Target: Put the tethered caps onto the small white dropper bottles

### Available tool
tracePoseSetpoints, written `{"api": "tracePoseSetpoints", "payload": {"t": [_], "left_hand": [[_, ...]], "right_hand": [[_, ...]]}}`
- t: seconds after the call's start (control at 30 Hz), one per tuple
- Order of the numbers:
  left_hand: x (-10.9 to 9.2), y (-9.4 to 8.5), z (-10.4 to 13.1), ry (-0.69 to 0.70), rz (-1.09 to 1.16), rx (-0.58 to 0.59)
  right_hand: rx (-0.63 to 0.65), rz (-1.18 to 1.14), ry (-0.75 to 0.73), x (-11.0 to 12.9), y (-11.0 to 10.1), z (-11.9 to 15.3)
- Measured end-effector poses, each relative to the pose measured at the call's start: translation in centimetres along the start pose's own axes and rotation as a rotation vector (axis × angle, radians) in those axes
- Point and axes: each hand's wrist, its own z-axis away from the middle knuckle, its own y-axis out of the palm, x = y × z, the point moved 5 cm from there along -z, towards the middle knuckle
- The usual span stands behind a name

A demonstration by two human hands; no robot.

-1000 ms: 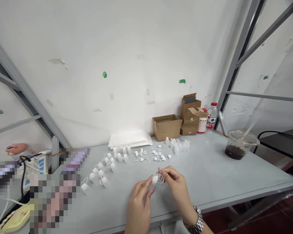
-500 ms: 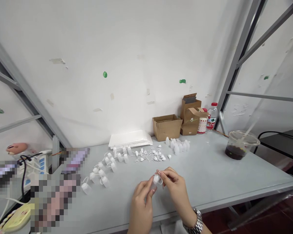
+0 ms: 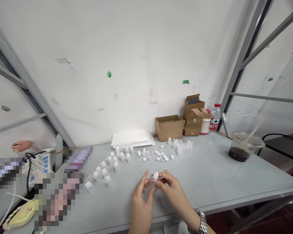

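Note:
A small translucent bottle with a white cap and looped strap (image 3: 155, 176) is held upright between both hands above the front of the table. My left hand (image 3: 142, 198) has its thumb against the bottle's lower side, its index finger raised off it. The thumb and fingers of my right hand (image 3: 172, 188) pinch the bottle from the right, below the cap. Several capped bottles (image 3: 108, 180) stand at the left. White caps with straps (image 3: 150, 155) lie scattered at the middle back, beside a group of bottles without caps (image 3: 179, 149).
Behind are a stack of white sheets (image 3: 133, 139), a cardboard box (image 3: 169, 128), a brown paper bag (image 3: 193, 123) and a red-capped bottle (image 3: 215, 118). A plastic cup of dark drink (image 3: 241, 152) stands right; a power strip (image 3: 40, 169) lies left.
My right fingers have moved from the cap down to the bottle's side. My left index finger has lifted away from the bottle. The whole view has shifted slightly.

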Motion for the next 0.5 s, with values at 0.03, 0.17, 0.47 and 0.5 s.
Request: {"api": "tracePoseSetpoints", "payload": {"t": [0.03,0.17,0.47,0.5], "left_hand": [[0.2,-0.3,0.0,0.014,-0.015,-0.019],[1.4,-2.4,-0.4,0.056,-0.116,-0.113],[2.1,-4.5,0.4,-0.011,-0.339,0.027],[2.1,-4.5,0.5,-0.016,-0.359,0.048]], "right_hand": [[0.026,0.048,-0.018,0.5,0.5,-0.3],[0.053,0.202,-0.121,2.8,2.6,-2.9],[0.192,0.484,-0.302,0.2,11.5,-9.0],[0.198,0.494,-0.304,-0.3,12.1,-9.1]]}}
